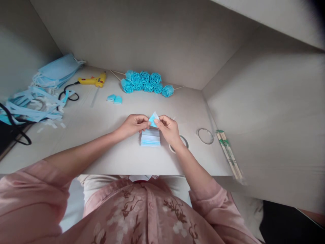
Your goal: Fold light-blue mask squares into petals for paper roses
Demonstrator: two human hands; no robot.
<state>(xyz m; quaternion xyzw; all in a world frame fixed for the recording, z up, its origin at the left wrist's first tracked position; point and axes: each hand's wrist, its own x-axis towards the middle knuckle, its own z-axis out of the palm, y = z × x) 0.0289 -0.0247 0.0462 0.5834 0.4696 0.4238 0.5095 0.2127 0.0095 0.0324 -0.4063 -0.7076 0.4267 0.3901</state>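
Note:
Between my two hands is a small light-blue piece of mask fabric [153, 119], folded to a point at the top. My left hand [135, 124] pinches its left lower side, fingers closed. My right hand [169, 127] grips the right side, thumb pressed on the front. Just below them on the table lies a stack of cut blue and white fabric pieces [150, 138]. A roll of tape [185, 141] lies partly hidden under my right wrist. Two folded blue petals [114, 99] rest further off to the left.
Several blue fabric roses [144, 78] on sticks lie at the back wall. A yellow glue gun [92, 80], stacked face masks [57, 71] and tangled strips [33, 105] are on the left. A ring [205, 136] and packaged wooden sticks [228, 152] lie right.

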